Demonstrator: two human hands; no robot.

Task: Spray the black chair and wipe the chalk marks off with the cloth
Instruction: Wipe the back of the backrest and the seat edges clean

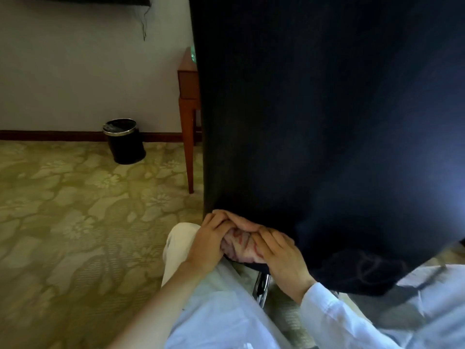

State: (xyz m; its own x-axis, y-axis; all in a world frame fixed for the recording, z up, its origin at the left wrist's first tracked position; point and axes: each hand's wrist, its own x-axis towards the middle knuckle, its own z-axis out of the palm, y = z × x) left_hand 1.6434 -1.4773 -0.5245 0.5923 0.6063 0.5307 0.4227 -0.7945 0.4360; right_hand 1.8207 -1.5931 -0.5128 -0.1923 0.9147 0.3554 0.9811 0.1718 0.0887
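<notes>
Cloth: one soft pink-and-white patterned rag (240, 245), bunched between both hands at the lower left edge of the chair back; judged light, limp and easy to fold; best gripped as a wad.
Chair: one large black upholstered chair (327, 122), fills the right of the view; judged heavy and firm-backed; chrome leg (263, 289) shows beneath.
Left hand: left hand (207, 241) curled over the rag, grasping it.
Right hand: right hand (281, 258) also clasping the rag from the other side.
Spray bottle: none in view.
Chalk marks: faint curls low right; uncertain.
Other: one black waste bin (125, 141), one wooden side table (189, 107).
</notes>
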